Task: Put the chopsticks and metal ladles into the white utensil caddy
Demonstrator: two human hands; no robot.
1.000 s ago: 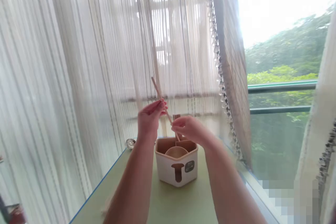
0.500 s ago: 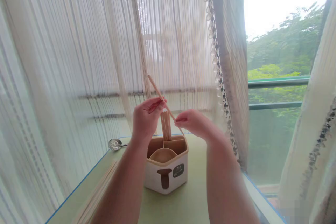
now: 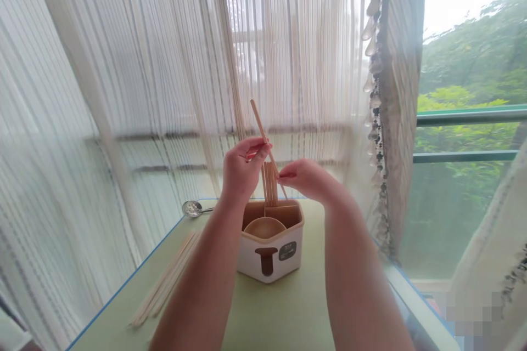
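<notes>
Left hand (image 3: 242, 167) pinches a thin wooden stick (image 3: 258, 115) around its middle; right hand (image 3: 307, 175) pinches it lower down. Stick slants, top end above the left hand, lower tip just below the right, near the back rim of the white holder (image 3: 251, 258). Can't tell if tip and rim touch. To do this well, I'd hold lightly with fingertips, let the right hand steer the tip, left steady the slant, and avoid knocking the upright sticks (image 3: 269, 189) standing between the hands at the holder's back. A rounded tan piece (image 3: 265, 227) sits in the holder's front part, below the hands. Pale green tabletop (image 3: 284, 312), blue edge. Loose sticks (image 3: 164, 285) lie left of the left forearm; slotted spoon (image 3: 191, 208) farther off, left of the left hand. Striped sheer curtain (image 3: 164, 66) behind; railing (image 3: 473, 117) and trees (image 3: 461, 55) outside, well right of the right hand.
</notes>
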